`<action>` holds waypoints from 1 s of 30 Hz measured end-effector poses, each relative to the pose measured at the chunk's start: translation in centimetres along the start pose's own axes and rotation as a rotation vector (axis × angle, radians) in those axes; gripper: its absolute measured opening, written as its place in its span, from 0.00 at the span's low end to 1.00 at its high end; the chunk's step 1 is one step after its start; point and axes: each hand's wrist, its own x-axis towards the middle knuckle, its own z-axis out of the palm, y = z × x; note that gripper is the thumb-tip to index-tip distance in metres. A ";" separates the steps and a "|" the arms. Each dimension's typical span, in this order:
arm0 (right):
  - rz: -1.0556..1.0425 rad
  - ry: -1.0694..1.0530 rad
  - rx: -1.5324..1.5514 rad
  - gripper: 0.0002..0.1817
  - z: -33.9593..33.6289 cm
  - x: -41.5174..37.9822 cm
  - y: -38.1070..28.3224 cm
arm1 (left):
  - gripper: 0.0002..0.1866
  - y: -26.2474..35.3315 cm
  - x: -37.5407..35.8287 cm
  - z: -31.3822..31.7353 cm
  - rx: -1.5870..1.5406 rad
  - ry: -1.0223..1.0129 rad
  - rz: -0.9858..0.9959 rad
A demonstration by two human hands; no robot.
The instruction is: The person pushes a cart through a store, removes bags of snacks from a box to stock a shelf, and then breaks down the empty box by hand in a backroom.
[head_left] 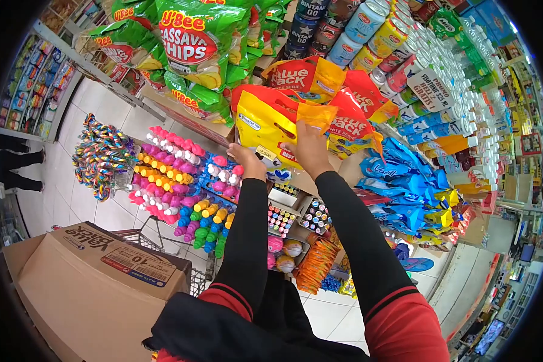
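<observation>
A yellow and red snack bag [262, 125] stands in front of me, with an orange side and a white price label on its lower front. My left hand [248, 161] is at its lower left corner, thumb and fingers closed on the edge; some fingers are hidden. At the bag's right side, my right hand [311, 149] grips it with bent fingers over the orange part. Just behind and to the right are more red and yellow "Value Pack" bags [351, 116], close to my right hand.
Green cassava chips bags [193, 42] fill the upper left. Stacked drink cans [368, 24] and blue wafer bags [398, 187] are on the right. Colourful bottles [169, 163] hang below left. A large cardboard box [96, 283] rests on a cart [140, 237]. Another person's legs [21, 169] show far left.
</observation>
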 end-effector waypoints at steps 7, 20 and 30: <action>-0.355 0.168 -0.033 0.13 0.6 -0.3 0.3 | 0.32 -0.7 -3.0 -1.1 -0.304 -0.251 -0.158; -0.243 0.350 -0.103 0.42 -4.3 -3.0 1.7 | 0.35 1.8 -6.5 -1.2 -0.111 -0.196 0.034; 0.129 -1.391 1.470 0.32 -20.9 -24.1 -1.1 | 0.37 1.5 -15.2 -6.8 0.371 -0.034 0.356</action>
